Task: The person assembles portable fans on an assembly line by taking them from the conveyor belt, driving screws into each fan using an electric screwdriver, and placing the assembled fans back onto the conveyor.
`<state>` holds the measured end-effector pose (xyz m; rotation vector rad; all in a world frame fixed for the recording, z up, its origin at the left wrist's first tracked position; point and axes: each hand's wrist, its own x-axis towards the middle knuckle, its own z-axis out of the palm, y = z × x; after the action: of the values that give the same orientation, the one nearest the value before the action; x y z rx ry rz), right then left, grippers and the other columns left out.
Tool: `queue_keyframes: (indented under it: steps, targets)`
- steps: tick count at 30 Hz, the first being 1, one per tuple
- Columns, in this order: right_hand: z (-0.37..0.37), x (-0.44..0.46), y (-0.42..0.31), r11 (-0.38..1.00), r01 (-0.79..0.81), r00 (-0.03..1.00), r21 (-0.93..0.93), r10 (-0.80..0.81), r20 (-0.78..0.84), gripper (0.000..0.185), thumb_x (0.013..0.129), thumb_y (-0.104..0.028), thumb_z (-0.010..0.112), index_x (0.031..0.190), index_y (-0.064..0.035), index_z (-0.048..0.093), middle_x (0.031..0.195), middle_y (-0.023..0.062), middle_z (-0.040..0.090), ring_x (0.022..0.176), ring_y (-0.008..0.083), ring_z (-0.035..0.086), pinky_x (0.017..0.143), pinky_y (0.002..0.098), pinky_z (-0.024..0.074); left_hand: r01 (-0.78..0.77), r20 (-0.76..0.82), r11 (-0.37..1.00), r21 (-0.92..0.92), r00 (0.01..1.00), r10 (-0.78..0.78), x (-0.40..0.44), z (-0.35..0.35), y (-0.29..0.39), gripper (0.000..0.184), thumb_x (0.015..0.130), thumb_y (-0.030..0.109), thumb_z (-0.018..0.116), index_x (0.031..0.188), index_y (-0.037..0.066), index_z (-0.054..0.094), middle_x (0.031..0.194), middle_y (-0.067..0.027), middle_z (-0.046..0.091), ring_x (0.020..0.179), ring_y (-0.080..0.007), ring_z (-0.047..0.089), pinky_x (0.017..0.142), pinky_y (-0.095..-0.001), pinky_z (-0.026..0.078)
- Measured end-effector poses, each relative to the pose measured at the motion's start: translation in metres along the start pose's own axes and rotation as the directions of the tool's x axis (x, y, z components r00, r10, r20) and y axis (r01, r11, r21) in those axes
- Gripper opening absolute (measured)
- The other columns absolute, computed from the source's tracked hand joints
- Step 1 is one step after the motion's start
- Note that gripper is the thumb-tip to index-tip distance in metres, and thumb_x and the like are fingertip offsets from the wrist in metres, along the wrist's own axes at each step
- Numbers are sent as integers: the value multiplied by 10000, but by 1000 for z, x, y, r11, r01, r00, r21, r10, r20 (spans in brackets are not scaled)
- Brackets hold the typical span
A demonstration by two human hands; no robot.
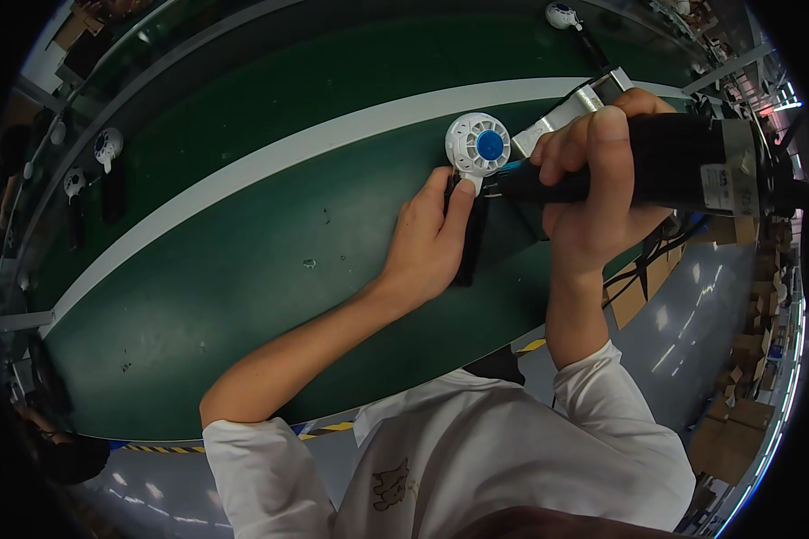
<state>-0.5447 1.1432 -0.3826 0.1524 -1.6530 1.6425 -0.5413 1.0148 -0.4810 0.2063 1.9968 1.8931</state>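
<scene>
My left hand [431,235] pinches the neck of a small handheld fan [463,144], which has a round white slotted head, a blue centre and a black handle hanging below. Closed around a thick black electric screwdriver [683,166] is my right hand [593,184], with the tool lying nearly level. The screwdriver's narrow end points left at the fan's neck; whether its tip touches there I cannot tell. Behind my right fingers a silver metal bracket [557,121] rises from the green workbench [243,278].
Beyond a pale rail [270,166] runs a green conveyor belt [351,63]. Similar fans lie on it, one at the far right [562,15] and two at the left. Cardboard boxes [733,431] stand to the right. Another person's dark-haired head [76,460] shows at lower left.
</scene>
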Motion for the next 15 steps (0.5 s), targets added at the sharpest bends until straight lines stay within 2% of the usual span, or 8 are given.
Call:
queue_keyframes:
  steps: [5,8,10,11,13,15]
  targets:
    - [-5,-1,15,1000,-18,999,-10,18,45,191,936,-79,615,1031,12,477,628,58,512,468,125,492,502,309,500,12,-11,999,-35,1000,-12,8,5,-5,346,1053,285,478,1096,-46,568,688,-197,585,630,-320,585,644,-434,454]
    - [0,-9,26,999,26,994,21,-28,105,167,929,-49,618,984,-2,468,627,61,518,469,114,487,486,290,489,15,-10,998,-57,1000,-15,7,-4,-5,342,1050,278,486,1080,-51,574,688,-195,585,624,-313,578,636,-432,449]
    - [-4,-10,35,992,116,981,-55,-105,162,168,919,-24,627,962,-2,467,642,67,531,470,108,493,473,267,477,78,70,997,22,994,-79,7,-8,-6,273,1080,245,465,1137,-4,563,865,-57,653,682,-114,624,616,-264,497]
    - [-5,-9,35,991,118,981,-59,-108,159,168,919,-24,627,962,-2,467,642,67,531,470,108,493,473,267,477,76,75,997,23,994,-77,7,-8,-5,273,1080,245,465,1137,-4,563,865,-57,653,682,-114,624,616,-264,497]
    - [-7,-10,32,999,2,993,48,-8,118,169,912,-14,637,963,6,477,655,65,530,477,110,513,471,252,471,64,70,998,20,995,-66,8,-7,-4,277,1082,241,462,1136,-11,561,862,-57,653,685,-111,623,625,-262,499]
    - [-5,-8,29,1000,17,990,22,-20,137,179,912,-23,643,979,11,481,657,61,527,478,109,515,468,247,464,35,88,999,38,995,-38,6,-9,-6,277,1082,241,460,1136,-11,561,864,-60,656,687,-112,623,629,-261,500]
